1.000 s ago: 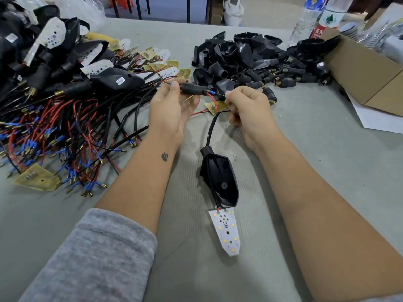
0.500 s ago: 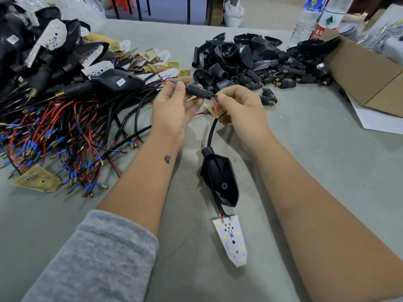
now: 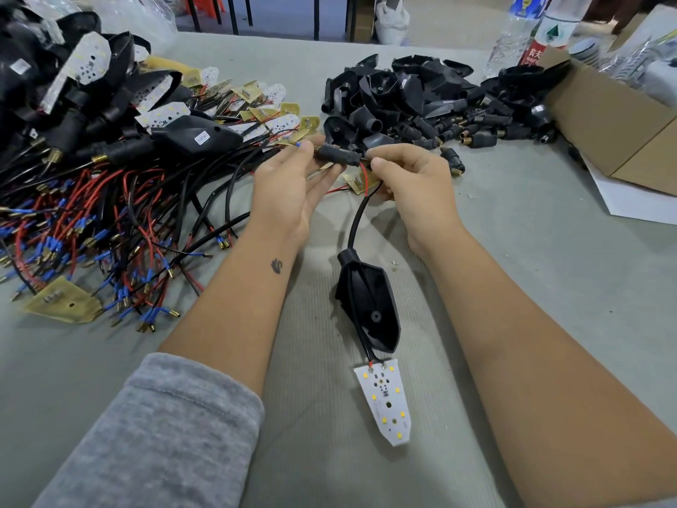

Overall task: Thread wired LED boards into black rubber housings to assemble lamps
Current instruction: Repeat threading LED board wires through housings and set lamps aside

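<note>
Bench (image 3: 549, 251) surface grey-green, lit evenly, soft shadows. Past its far edge: grey floor (image 3: 285, 12) with dark furniture legs (image 3: 234, 12) and a white sack (image 3: 392, 16). At far right corner two clear water bottles (image 3: 527, 34); open cardboard box (image 3: 615, 115) at right edge on a white sheet (image 3: 630, 199).

Grey table (image 3: 549, 287), wire heap (image 3: 91, 221), black housings (image 3: 421, 100), cardboard box (image 3: 615, 119)
</note>
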{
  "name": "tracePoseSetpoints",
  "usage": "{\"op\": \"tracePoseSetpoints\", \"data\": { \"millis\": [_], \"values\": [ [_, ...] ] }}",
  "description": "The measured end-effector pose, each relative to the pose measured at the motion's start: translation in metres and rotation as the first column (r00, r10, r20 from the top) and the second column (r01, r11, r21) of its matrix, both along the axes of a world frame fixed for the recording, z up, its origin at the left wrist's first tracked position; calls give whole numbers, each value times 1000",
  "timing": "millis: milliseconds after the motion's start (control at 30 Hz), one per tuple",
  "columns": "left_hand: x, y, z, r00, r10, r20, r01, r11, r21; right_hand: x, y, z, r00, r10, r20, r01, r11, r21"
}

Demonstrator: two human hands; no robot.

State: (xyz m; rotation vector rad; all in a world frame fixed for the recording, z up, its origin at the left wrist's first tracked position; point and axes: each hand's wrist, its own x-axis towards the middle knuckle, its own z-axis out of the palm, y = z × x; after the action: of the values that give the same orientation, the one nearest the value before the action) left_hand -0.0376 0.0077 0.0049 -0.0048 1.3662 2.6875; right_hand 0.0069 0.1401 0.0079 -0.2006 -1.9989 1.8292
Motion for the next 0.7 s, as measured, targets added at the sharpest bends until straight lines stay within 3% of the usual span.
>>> {"op": "tracePoseSetpoints", "data": {
  "millis": [133, 333, 567, 700],
  "values": [
    [1, 0, 0, 999, -42, -19, 42, 999, 14, -1, 4, -1, 998, -52, -41, 52, 999, -7],
    [4, 1, 0, 994, -84, -66, 80, 995, -62, 1, 2, -1, 997, 2, -73, 2, 999, 49],
    [2, -1, 1, 995, -100, -19, 101, 991, 91, -1, 4, 1, 1000, -11, 2, 11, 995, -95],
    [2, -1, 1, 994, -105, -21, 106, 991, 84, 0, 5, 0, 1000, 10, 3, -10, 998, -58]
  ]
}}
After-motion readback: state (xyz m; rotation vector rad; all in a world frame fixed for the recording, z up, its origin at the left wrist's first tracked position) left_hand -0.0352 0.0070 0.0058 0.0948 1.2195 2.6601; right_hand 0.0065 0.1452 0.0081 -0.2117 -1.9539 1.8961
